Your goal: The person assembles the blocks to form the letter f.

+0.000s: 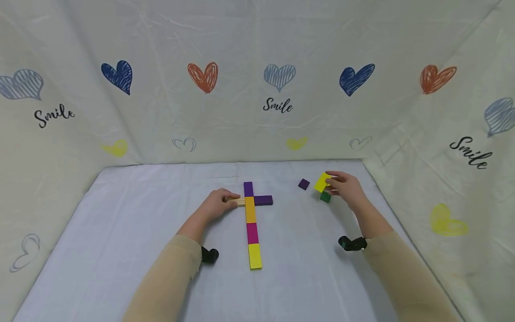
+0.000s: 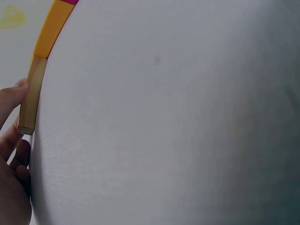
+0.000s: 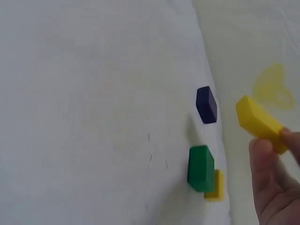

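Observation:
My left hand [image 1: 217, 205] pinches a plain wooden block [image 1: 240, 202], which lies against the left side of an orange block [image 1: 250, 210]; the left wrist view shows thumb and fingers on the wooden block [image 2: 33, 93]. A purple block [image 1: 248, 188] tops the column, and another purple block [image 1: 263, 200] juts out to the right. Below the orange one come a magenta block [image 1: 252, 233] and a yellow block [image 1: 255, 256]. My right hand [image 1: 347, 188] holds a different yellow block [image 3: 260, 122] between thumb and fingers, raised off the table.
Beneath the right hand lies a green block [image 3: 200, 168], with one more yellow block [image 3: 215, 186] partly hidden behind it. A loose dark purple block [image 1: 303, 184] lies left of them. White cloth covers the table [image 1: 120, 250]; a heart-printed sheet [image 1: 237, 120] hangs behind and at the sides.

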Available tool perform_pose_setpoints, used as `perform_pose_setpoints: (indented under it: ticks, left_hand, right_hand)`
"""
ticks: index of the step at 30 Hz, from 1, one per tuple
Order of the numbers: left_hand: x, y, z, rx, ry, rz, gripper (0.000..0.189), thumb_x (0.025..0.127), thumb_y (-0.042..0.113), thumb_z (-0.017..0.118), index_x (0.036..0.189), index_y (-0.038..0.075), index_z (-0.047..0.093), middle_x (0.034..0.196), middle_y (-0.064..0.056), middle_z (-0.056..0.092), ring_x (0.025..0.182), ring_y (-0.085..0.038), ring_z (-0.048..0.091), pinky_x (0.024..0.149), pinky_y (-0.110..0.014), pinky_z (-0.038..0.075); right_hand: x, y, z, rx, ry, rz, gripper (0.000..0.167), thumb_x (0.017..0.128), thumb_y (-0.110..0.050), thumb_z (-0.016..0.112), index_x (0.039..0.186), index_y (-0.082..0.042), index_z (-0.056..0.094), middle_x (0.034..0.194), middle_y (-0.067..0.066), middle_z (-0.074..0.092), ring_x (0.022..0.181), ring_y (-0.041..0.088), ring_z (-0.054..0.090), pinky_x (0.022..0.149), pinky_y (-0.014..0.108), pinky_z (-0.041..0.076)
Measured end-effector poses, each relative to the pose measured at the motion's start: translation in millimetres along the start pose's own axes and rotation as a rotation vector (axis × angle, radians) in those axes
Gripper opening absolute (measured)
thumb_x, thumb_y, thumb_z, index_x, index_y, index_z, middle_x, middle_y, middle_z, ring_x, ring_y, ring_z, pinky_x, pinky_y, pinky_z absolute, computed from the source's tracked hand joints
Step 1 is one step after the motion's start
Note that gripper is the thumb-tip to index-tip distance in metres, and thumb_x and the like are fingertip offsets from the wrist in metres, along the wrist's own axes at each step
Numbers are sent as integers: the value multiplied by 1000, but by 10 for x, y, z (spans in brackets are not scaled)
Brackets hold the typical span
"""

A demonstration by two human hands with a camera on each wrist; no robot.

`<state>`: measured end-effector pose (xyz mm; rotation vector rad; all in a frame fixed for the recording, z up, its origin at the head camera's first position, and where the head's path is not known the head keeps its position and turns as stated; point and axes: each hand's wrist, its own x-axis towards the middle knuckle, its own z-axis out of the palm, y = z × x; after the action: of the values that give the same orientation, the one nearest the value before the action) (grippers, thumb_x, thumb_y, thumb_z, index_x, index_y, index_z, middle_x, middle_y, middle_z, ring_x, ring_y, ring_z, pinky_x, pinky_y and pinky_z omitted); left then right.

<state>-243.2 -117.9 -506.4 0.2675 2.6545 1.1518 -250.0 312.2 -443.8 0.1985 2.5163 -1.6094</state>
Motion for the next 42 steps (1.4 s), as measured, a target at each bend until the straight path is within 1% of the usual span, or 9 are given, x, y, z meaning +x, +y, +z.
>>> perform_pose_setpoints:
  ticks: [4,13,17,20,23,28,32,36,42]
  left_hand:
    - [1,1,-3,-8,-2,-6,29,93,28,71,122,27,73,124,-3,62,108,-24,52,99,-42,46]
    - [7,-5,-3,-7,-3,-17,28,94,28,70,122,28,73,123,-1,62,108,-22,52,99,-42,46]
    - [9,-16,-6,-9,-11,-10,29,93,29,70,122,28,72,124,-2,62,109,-23,53,99,-42,46]
    - [13,-21,-11,-8,-20,-8,29,93,29,70,122,29,72,124,-1,62,109,-23,53,99,-41,46]
    - [13,-21,-22,-10,-25,-12,29,93,30,70,122,29,72,123,0,62,108,-23,53,99,-40,47]
    - [6,-11,-41,-14,-27,-24,28,93,31,71,121,29,73,121,0,62,107,-22,52,97,-40,48]
    - [2,-12,-34,-13,-27,-45,28,93,33,71,120,31,73,121,1,62,108,-20,52,97,-39,48]
    - [6,-6,-33,-18,-24,-49,27,93,33,71,120,31,73,121,1,62,109,-21,52,98,-40,47]
    - [29,-19,-43,-24,-24,-37,27,93,33,71,119,30,74,119,2,62,108,-20,53,99,-39,47]
  right_hand:
    - [161,-141,231,45,-23,11,47,102,-29,58,145,-13,50,132,19,56,109,35,63,86,31,56]
    - [476,-464,835,126,-123,-51,44,100,-22,61,143,-12,54,129,18,57,107,36,65,90,40,54]
    - [598,-604,1115,124,-153,-57,41,100,-21,61,141,-15,57,128,14,60,106,34,66,85,35,56]
    - [675,-702,1304,110,-159,-56,40,100,-21,61,139,-17,58,128,12,61,103,30,67,82,31,57]
    - [735,-790,1465,88,-167,-50,39,100,-22,62,138,-19,59,128,11,61,100,27,68,81,31,57]
    - [811,-879,1657,46,-183,-35,37,99,-23,62,136,-20,61,126,10,62,97,25,68,81,32,57]
    - [855,-903,1766,40,-199,-11,36,99,-19,63,135,-17,62,126,12,61,98,28,68,83,36,57]
    - [885,-893,1854,44,-197,1,35,99,-16,62,134,-15,62,123,14,61,98,30,67,85,39,56]
    - [968,-817,1954,-8,-176,35,34,100,-19,61,134,-19,63,121,11,60,93,26,66,81,33,56]
